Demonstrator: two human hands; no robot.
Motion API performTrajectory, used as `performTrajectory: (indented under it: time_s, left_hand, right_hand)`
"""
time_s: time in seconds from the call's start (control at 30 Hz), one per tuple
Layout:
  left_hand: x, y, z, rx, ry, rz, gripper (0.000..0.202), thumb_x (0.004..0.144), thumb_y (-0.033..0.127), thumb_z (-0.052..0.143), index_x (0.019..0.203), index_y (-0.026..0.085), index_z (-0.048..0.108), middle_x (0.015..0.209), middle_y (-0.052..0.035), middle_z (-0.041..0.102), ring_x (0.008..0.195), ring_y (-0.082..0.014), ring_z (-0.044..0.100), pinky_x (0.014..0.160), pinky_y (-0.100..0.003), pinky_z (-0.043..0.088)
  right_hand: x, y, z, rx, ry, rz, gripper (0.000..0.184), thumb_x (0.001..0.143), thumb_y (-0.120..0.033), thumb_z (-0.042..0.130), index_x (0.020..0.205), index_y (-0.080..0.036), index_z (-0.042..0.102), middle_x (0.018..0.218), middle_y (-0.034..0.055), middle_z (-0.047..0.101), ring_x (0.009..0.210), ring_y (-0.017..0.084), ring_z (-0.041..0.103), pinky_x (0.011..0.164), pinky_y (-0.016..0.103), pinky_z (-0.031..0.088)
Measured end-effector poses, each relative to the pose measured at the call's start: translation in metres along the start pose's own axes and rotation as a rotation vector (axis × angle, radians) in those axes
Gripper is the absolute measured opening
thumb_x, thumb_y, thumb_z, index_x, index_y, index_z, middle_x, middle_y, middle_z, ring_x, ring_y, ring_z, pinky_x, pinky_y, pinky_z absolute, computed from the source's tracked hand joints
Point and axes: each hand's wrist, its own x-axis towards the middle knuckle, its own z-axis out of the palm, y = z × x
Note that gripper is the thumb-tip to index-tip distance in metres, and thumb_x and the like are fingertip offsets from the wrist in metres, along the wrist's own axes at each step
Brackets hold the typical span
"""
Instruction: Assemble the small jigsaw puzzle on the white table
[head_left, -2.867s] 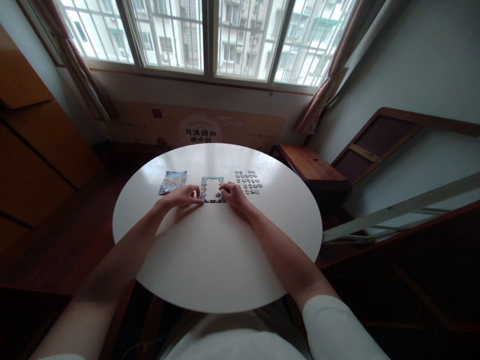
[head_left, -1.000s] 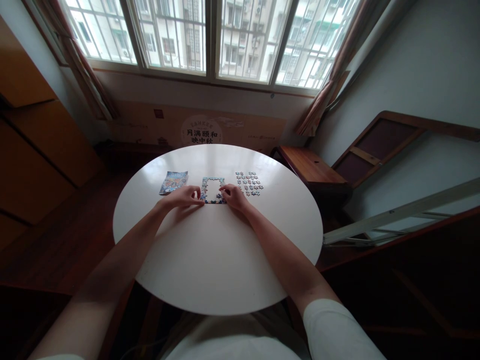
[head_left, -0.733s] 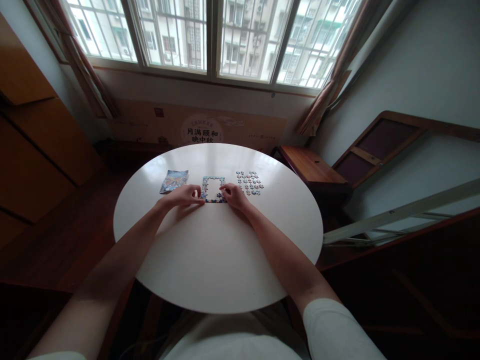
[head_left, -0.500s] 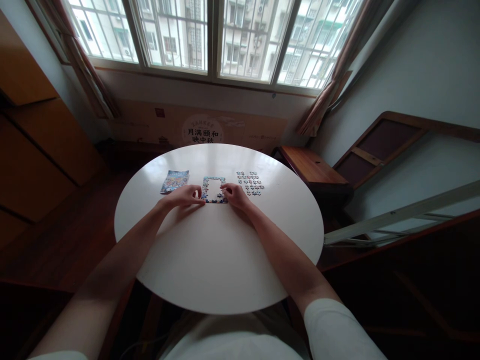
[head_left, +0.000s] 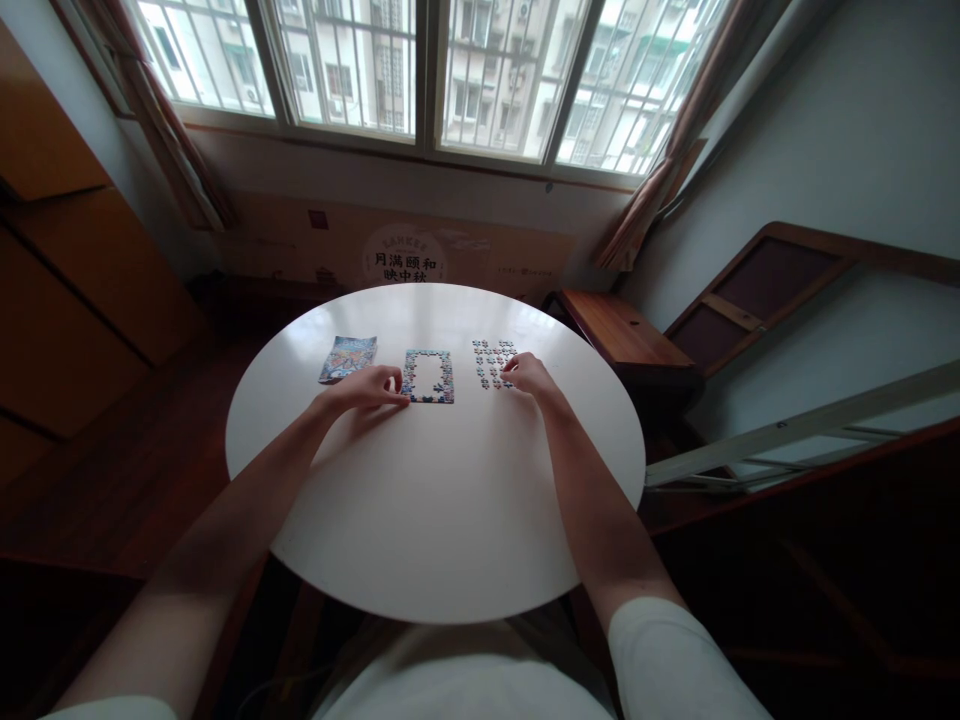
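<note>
On the white round table (head_left: pixel 442 520) lies a jigsaw puzzle (head_left: pixel 429 401), its border joined all round and its middle mostly bare, with a piece or so inside at the lower right. My left hand (head_left: pixel 369 385) rests at the puzzle's left edge, thumb and fingers apart, the thumb by the lower left corner. To the right, several loose puzzle pieces (head_left: pixel 484 361) are spread out in rows. My right hand (head_left: pixel 529 372) is over their right side, fingertips drawn together in a pinch; whether a piece is between them is too small to see.
A colourful printed sheet or packet (head_left: pixel 349 358) lies left of the puzzle, behind my left hand. Beyond the table's right edge stands a wooden bench or low cabinet (head_left: pixel 611 325). A barred window (head_left: pixel 487 80) and curtains (head_left: pixel 169 140) are at the back.
My right hand has moved right, from the puzzle's right edge to the loose pieces. My left hand stays at the puzzle's left edge.
</note>
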Motion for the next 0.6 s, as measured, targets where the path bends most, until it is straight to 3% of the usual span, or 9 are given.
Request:
performTrajectory:
  time_s: [0.2, 0.6]
  left_hand:
    - [0.0003, -0.0018, -0.0005, 0.005, 0.000, 0.007, 0.045, 0.067, 0.062, 0.069, 0.082, 0.021, 0.060, 0.064, -0.0001, 0.059, 0.055, -0.0152, 0.052, 0.053, -0.026, 0.032]
    - [0.0008, -0.0028, -0.0005, 0.000, 0.001, 0.003, 0.046, 0.066, 0.063, 0.070, 0.081, 0.021, 0.061, 0.067, -0.0007, 0.061, 0.055, -0.0153, 0.052, 0.053, -0.027, 0.031]
  right_hand:
    - [0.0004, 0.0039, -0.0035, -0.053, -0.059, 0.035, 0.015, 0.069, -0.020, 0.077, 0.082, -0.014, 0.075, 0.085, 0.0100, 0.073, 0.081, 0.020, 0.066, 0.064, 0.023, 0.045]
    - [0.0001, 0.0073, -0.0043, -0.007, -0.084, 0.016, 0.012, 0.065, -0.017, 0.076, 0.077, -0.014, 0.075, 0.077, 0.0073, 0.071, 0.069, 0.017, 0.064, 0.061, 0.023, 0.044]
